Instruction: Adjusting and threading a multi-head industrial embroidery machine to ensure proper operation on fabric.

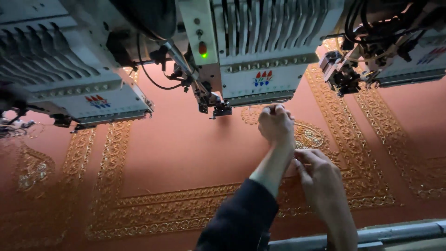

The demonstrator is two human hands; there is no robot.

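1. The left hand [276, 124] was raised to the centre of the frame, just under the middle machine head [258, 56]. Its fingers were curled together into a loose fist, fingertips pinched near the top; what they pinched was too fine to make out, perhaps a thread.

2. The right hand [320, 179] sat lower, right of centre, close beside the left wrist. Its thumb and forefinger were drawn together as if nipping something thin; whether anything was truly clamped I could not tell.

3. Both hands worked over the cloth [186, 153], an orange-red sheet stretched flat across the whole frame, presumably kept taut so that the needles could stitch evenly.

4. Gold stitching [153, 209] ran across the cloth in bands forming rectangles, with a round motif [310, 135] just right of the left hand, partly hidden by it.

5. The needle foot [221, 110] hung just left of the left hand, close above the cloth, so the hand was placed where the thread path ended.

6. A green lamp [203, 55] glowed on the middle head at the upper centre.

7. A second head [83, 93] stood at the upper left and a third [371, 56] at the upper right, each over its own stretch of pattern.

8. A dark sleeve [241, 218] covered the left forearm at the lower centre, and a grey rail [399, 231] crossed the lower right edge.
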